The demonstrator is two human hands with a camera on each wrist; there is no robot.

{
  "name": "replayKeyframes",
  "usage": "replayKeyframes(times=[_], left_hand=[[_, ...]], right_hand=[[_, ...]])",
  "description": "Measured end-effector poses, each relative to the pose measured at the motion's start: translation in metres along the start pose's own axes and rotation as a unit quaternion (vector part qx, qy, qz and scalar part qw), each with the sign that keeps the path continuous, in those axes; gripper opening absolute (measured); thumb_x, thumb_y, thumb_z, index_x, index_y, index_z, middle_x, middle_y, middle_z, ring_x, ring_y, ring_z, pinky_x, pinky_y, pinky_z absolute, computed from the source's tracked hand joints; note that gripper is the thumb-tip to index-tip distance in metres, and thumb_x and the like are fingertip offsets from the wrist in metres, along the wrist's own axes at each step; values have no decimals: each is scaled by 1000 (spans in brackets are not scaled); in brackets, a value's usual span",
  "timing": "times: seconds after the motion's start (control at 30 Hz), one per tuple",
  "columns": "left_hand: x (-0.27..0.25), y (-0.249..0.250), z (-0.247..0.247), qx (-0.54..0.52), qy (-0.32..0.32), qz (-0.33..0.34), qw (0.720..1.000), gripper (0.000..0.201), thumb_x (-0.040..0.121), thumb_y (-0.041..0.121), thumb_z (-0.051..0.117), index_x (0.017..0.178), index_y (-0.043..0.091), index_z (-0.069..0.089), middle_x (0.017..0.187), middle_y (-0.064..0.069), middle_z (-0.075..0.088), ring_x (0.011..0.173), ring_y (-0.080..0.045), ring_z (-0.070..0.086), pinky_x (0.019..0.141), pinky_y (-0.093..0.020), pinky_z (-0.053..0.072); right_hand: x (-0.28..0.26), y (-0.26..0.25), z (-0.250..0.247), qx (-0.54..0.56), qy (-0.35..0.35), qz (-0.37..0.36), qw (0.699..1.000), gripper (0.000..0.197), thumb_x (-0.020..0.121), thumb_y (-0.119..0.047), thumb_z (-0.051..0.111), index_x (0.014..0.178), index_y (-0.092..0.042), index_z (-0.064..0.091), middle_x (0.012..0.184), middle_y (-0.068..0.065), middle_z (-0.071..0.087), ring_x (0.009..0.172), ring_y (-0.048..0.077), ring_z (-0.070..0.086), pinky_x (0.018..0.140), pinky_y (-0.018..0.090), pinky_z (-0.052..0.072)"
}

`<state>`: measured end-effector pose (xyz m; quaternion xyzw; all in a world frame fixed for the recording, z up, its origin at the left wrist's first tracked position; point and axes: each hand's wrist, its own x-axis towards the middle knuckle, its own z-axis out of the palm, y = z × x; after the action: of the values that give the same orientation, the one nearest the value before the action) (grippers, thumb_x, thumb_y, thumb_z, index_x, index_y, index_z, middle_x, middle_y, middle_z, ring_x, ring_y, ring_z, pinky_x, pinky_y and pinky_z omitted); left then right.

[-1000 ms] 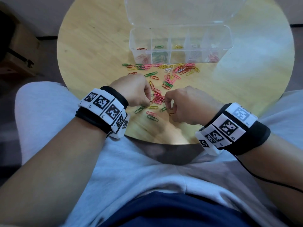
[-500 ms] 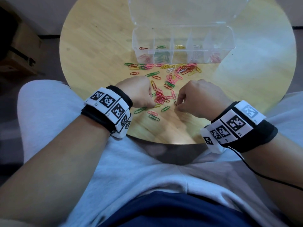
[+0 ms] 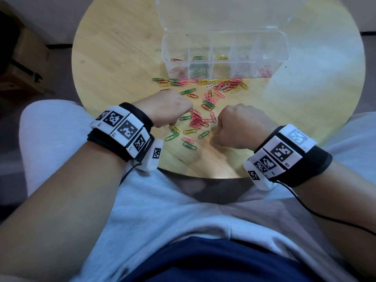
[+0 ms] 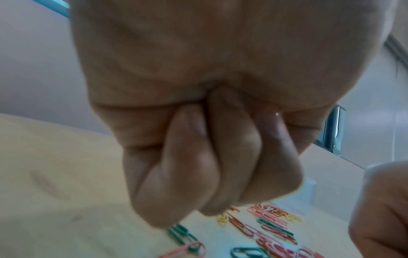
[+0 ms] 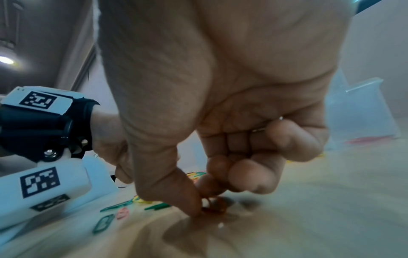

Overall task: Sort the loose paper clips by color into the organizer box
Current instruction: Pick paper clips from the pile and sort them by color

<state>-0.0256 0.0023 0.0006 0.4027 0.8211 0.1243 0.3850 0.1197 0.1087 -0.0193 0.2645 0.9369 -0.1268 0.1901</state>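
Loose paper clips [image 3: 198, 119] in pink, green, yellow, red and white lie scattered on the round wooden table [image 3: 122, 64], in front of the clear organizer box [image 3: 284, 49]. The box stands open with a few sorted clips in its compartments. My right hand [image 3: 217, 135] is low at the pile's near right. In the right wrist view its thumb and forefinger [image 5: 205, 207] pinch a red paper clip [image 5: 215, 208] against the tabletop. My left hand [image 3: 173, 125] hovers at the pile's left, its fingers [image 4: 212, 165] curled tight into the palm with nothing visible in them.
The box lid [image 3: 223, 13] stands upright behind the compartments. Green, pink and yellow clips [image 3: 189, 145] lie between my hands near the table's front edge. A brown cardboard box [image 3: 20, 64] sits on the floor at the left.
My right hand has slid slightly right and lowered its pinch onto the red clip. The left hand stays fisted in almost the same place.
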Motion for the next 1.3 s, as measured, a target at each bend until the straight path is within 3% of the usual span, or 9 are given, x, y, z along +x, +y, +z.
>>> replayKeyframes(times=[0.1,0.2,0.37,0.47,0.57,0.67,0.73,1.03,1.3], left_hand=[[-1,-2,0,-36,-28,-7,999,27,91,11,38,65,8,40,61,-12,51,49,-22,37,44,-27,27],[-1,-2,0,-50,-32,-12,998,27,92,10,38,65,12,39,61,-11,48,50,-20,36,43,-26,27],[0,-3,1,-72,-5,-26,997,21,90,16,37,70,16,42,63,-7,50,51,-19,37,48,-28,31],[2,-4,2,-81,-2,-20,997,21,94,16,34,76,16,45,71,-9,53,57,-19,39,51,-30,32],[2,-4,2,-95,-4,-10,995,22,93,9,34,76,15,47,67,-5,48,50,-15,37,49,-28,30],[2,-3,1,-105,-18,7,994,23,85,2,33,72,13,48,58,-2,38,47,-15,30,49,-28,24],[3,-2,1,-99,-17,12,995,21,85,3,35,74,11,51,54,0,35,48,-16,28,49,-28,22],[5,-2,1,-88,5,18,996,23,92,7,37,80,9,57,34,12,41,31,-1,34,46,-26,27],[6,-6,2,-112,9,13,994,25,91,5,38,76,9,57,34,15,44,40,-8,37,48,-28,28]], right_hand=[[1,5,-3,68,-12,1,998,25,75,-40,67,75,-16,65,73,1,62,71,21,60,57,29,48],[2,13,-11,266,-26,11,964,16,77,-23,63,67,-11,62,62,4,66,55,14,57,51,27,46],[4,14,-15,614,-8,36,789,27,75,8,33,59,-14,37,46,10,43,37,14,30,42,22,16],[5,11,-16,676,-14,25,736,31,67,14,22,64,-14,34,46,8,37,38,11,24,46,26,9],[8,9,-14,635,-14,21,773,31,71,13,26,73,-12,44,49,8,40,35,13,31,45,22,13],[11,7,-14,411,18,-18,911,15,84,-6,52,80,-11,66,47,-12,50,41,0,44,43,18,31],[14,6,-12,272,32,-42,961,10,83,-22,66,77,-19,73,50,-14,52,49,2,48,50,19,37],[20,-8,-5,77,49,-23,996,17,77,-41,76,86,-26,74,76,-4,65,70,17,60,48,22,36],[13,-7,-14,2,9,-21,1000,28,91,-42,54,88,-15,59,84,3,60,77,24,56,65,31,47]])
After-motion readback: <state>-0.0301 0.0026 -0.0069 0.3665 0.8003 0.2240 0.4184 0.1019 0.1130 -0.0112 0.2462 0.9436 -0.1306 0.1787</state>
